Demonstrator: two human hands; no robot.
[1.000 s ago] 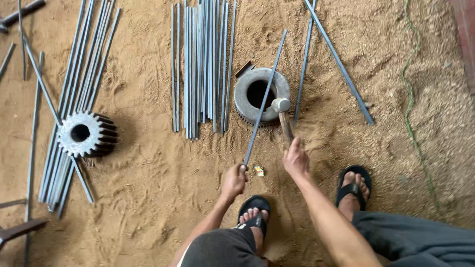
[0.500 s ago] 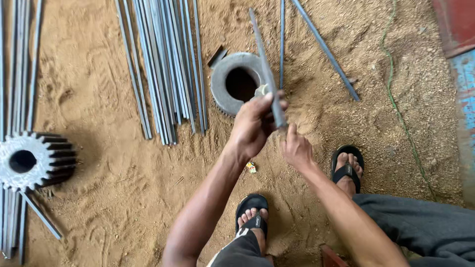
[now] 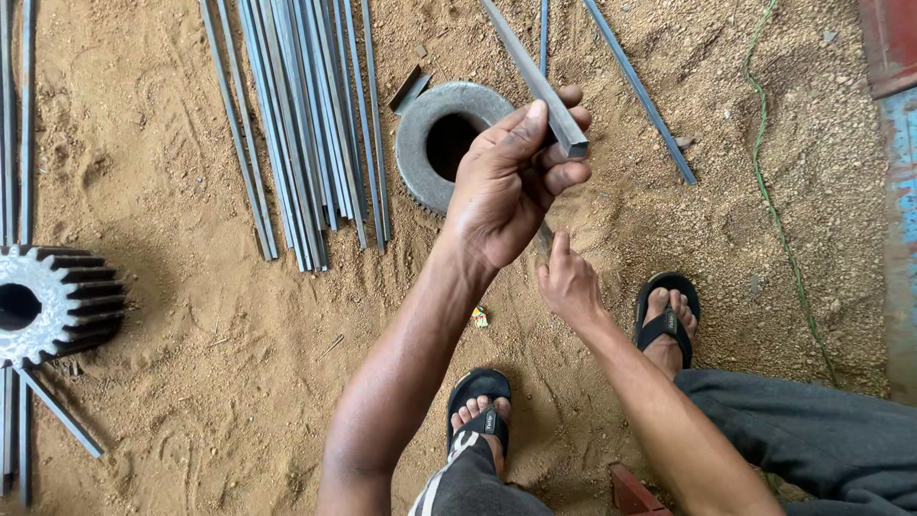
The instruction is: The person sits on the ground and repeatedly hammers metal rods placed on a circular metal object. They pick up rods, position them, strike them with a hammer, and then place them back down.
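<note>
The metal bar is raised off the ground in your left hand. Its long axis runs from the upper left of the view down to the right, and the cut end shows just past your fingertips. The rest of the bar leads away from you, up and out of view. Your left thumb lies along the bar's upper face and the fingers curl beneath it, so the bar is pinched between thumb and fingers close to its near end.

Your right hand sits lower and nearer your body, just beneath the left hand. Its fingers are curled, and a short dark handle rises from it behind the left wrist. Most of that handle is hidden, so you cannot tell what tool it belongs to or how firmly it is gripped.

Behind the hands, a grey ring with a dark centre hole lies flat on the sand. A bundle of thin rods lies to its left. A toothed gear rests at the left edge, well apart. Your sandalled feet are planted below the hands.
</note>
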